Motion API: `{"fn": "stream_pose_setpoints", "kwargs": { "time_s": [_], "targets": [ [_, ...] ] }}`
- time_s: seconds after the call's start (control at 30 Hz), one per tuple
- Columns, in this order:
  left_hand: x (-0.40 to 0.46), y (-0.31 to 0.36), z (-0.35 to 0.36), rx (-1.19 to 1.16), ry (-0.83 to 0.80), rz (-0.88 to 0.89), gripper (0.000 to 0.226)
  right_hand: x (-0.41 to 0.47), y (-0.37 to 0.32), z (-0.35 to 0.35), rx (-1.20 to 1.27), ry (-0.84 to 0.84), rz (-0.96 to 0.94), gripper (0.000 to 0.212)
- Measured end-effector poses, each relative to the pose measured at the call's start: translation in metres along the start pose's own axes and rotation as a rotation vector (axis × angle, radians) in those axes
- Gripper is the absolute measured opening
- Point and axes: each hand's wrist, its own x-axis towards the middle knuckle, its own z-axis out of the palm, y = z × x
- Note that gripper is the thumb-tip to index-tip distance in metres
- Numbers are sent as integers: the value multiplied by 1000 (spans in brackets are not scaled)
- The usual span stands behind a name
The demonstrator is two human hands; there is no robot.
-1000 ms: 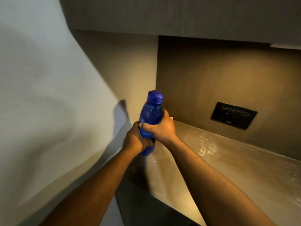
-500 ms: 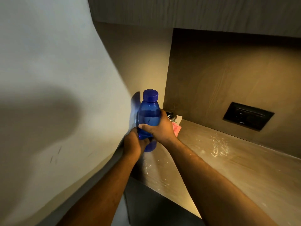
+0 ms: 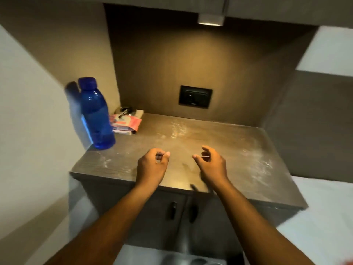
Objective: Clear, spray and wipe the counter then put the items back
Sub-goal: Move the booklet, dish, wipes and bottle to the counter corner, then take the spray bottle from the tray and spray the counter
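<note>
A blue capped bottle point(image 3: 94, 113) stands upright at the left edge of the brown counter point(image 3: 238, 150), close to the left wall. Behind it in the back left corner lies a small stack of pink and white packets point(image 3: 127, 122) with a dark metal item on top. My left hand point(image 3: 152, 166) hovers over the counter's front middle, fingers curled, holding nothing. My right hand point(image 3: 210, 165) hovers beside it with fingers apart, also with nothing in it. Wet streaks shine on the counter top.
A black wall socket point(image 3: 195, 96) sits in the back panel above the counter. A light point(image 3: 210, 19) hangs under the upper cabinet. Cabinet doors with two dark handles point(image 3: 173, 207) are below the counter's front edge. White walls flank both sides.
Both hands held the blue bottle before; now it stands on the counter at the left and both hands have let go and pulled back to the front middle. The view has shifted right and down.
</note>
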Motion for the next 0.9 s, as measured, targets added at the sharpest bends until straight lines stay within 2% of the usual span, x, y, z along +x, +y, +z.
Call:
{"fn": "stream_pose_setpoints", "kwargs": {
  "time_s": [0.2, 0.3, 0.47, 0.67, 0.9],
  "targets": [
    [-84, 15, 86, -10, -352, 157, 15, -87, 80, -124, -24, 371, 200, 45],
    [-126, 21, 127, -33, -554, 206, 11, -133, 113, -159, -9, 486, 332, 44],
    [-192, 33, 193, 1, -845, 204, 21, -193, 169, -219, -22, 645, 487, 47],
    [-253, 52, 277, 120, -1000, 220, 23, -241, 253, -303, -124, 812, 581, 47],
    [-340, 73, 433, 253, -1045, 222, 27, -251, 428, -422, -64, 977, 706, 64]
  ]
}}
